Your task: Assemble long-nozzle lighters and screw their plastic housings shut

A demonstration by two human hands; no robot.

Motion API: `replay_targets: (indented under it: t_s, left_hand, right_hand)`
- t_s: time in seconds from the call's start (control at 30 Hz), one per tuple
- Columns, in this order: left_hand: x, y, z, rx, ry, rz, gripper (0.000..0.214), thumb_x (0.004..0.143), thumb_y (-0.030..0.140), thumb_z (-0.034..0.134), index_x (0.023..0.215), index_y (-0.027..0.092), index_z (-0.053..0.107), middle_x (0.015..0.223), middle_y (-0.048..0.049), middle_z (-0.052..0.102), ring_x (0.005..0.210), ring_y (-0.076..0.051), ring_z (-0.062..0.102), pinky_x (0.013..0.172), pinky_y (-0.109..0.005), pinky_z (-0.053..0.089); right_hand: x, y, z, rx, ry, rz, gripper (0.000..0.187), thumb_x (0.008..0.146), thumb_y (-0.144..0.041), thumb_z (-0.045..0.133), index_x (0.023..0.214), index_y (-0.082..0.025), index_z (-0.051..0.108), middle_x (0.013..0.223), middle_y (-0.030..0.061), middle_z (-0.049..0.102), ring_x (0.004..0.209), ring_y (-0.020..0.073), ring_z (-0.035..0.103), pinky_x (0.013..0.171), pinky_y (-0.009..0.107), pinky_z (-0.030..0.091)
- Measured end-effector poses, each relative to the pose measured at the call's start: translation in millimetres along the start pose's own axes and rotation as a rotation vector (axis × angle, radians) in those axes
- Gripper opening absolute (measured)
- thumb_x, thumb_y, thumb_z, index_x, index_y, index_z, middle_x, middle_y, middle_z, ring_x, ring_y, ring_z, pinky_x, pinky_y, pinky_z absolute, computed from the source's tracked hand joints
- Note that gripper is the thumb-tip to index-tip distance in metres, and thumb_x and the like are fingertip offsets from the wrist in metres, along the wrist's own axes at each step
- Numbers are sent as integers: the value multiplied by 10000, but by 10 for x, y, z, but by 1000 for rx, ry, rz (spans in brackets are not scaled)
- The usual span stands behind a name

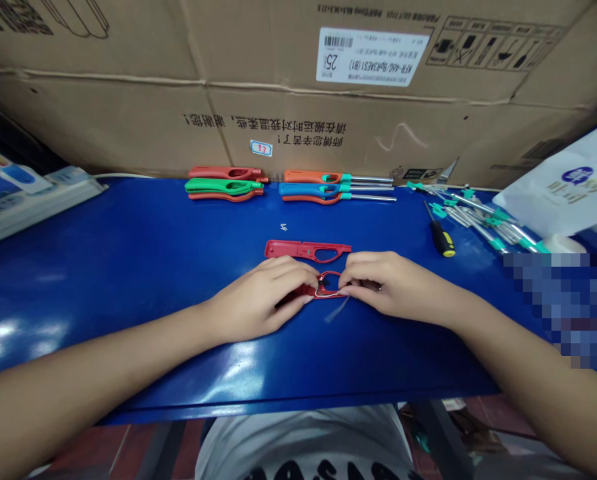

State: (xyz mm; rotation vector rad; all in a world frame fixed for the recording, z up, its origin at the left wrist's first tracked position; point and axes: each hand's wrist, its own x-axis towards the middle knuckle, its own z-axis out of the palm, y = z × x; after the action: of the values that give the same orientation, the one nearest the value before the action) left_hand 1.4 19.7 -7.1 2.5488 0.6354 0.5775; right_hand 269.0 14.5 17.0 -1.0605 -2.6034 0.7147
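Note:
A red half casing of a long-handled lighter (306, 291) lies on the blue table, with a dark part and a thin pale wire (328, 294) inside. My left hand (266, 297) is closed around its handle end, thumb and fingertips near the trigger opening. At the front end, my right hand (386, 283) is pinched with thumb and index finger by the wire; whether it grips wire or casing is hard to tell. A blurred translucent strip (336, 311) sticks out below the right fingertips. Just beyond, the matching red half casing (288, 249) lies with its inside up.
Several lighter casings (223, 186) and lighters with metal tubes (311, 189) lie along a cardboard box (143, 120). At right are a black-and-yellow screwdriver (441, 237), metal tubes with green ends (483, 217) and a white bag (566, 180). A power strip (43, 203) stands left. A tiny spring (283, 227) lies mid-table.

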Motion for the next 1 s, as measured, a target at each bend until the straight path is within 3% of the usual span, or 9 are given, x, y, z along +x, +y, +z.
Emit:
replay_targets:
  t_s: [0.23, 0.67, 0.8, 0.9, 1.0]
  left_hand:
    - [-14, -36, 12, 98, 69, -26, 223, 1004, 261, 550, 1204, 209, 632, 1143, -76, 719, 1034, -210, 649, 923, -359, 520]
    - [-29, -43, 0, 97, 55, -12, 255, 997, 242, 548, 1236, 206, 629, 1154, -81, 716, 1040, -212, 639, 925, -362, 527]
    - [-29, -47, -7, 112, 72, 3, 263, 1000, 239, 547, 1250, 208, 624, 1174, -77, 719, 1052, -212, 647, 933, -358, 527]
    - [-29, -39, -23, 128, 70, 21, 259, 996, 228, 550, 1243, 214, 628, 1183, -64, 719, 1041, -207, 648, 924, -354, 526]
    - [-33, -31, -42, 160, 64, 38, 248, 991, 221, 555, 1225, 207, 635, 1147, -60, 724, 1004, -202, 650, 887, -343, 533]
  right_hand:
    - [19, 57, -6, 77, 50, 6, 101, 917, -224, 657, 844, -182, 711, 785, 17, 640, 660, 115, 530, 610, 243, 390]
    - [31, 121, -57, 73, 63, 1, 145, 908, -321, 686, 906, -180, 716, 807, 15, 649, 652, 110, 528, 614, 234, 400]
    - [-6, 345, -229, -134, 303, 133, 197, 948, -344, 595, 943, -189, 717, 882, 54, 690, 749, 163, 601, 687, 281, 433]
    - [-122, 701, -469, -349, 536, 336, 179, 920, -278, 555, 933, -181, 705, 958, 98, 707, 795, 215, 615, 754, 340, 460]
    - [-293, 1102, -699, -444, 672, 625, 171, 851, -234, 558, 920, -178, 705, 967, 119, 714, 782, 243, 629, 780, 375, 482]
